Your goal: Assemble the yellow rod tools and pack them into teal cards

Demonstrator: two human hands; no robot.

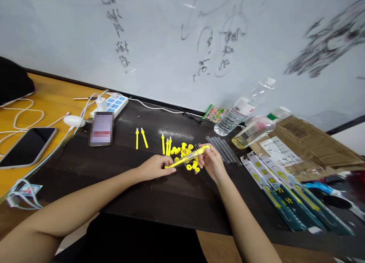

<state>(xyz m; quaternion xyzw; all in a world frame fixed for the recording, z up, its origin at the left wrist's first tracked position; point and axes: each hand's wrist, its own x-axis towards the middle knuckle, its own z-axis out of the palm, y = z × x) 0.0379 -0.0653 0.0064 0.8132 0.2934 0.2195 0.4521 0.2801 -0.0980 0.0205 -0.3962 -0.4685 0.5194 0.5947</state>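
Both my hands hold one yellow pen-like tool (188,157) with a clear barrel over the dark table (159,194). My left hand (155,167) pinches its lower left end. Its upper right end sits in the closed fingers of my right hand (210,159). Under and behind the tool lies a heap of small yellow caps and rings (186,150). Several yellow rods (167,144) lie just left of the heap, and two more yellow rods (140,138) lie further left.
A row of clear tubes (224,149) lies right of my right hand. Packaged items (282,190), a cardboard box (310,145) and two plastic bottles (245,109) fill the right side. A power strip (114,103), cables and a phone (28,145) lie at the left.
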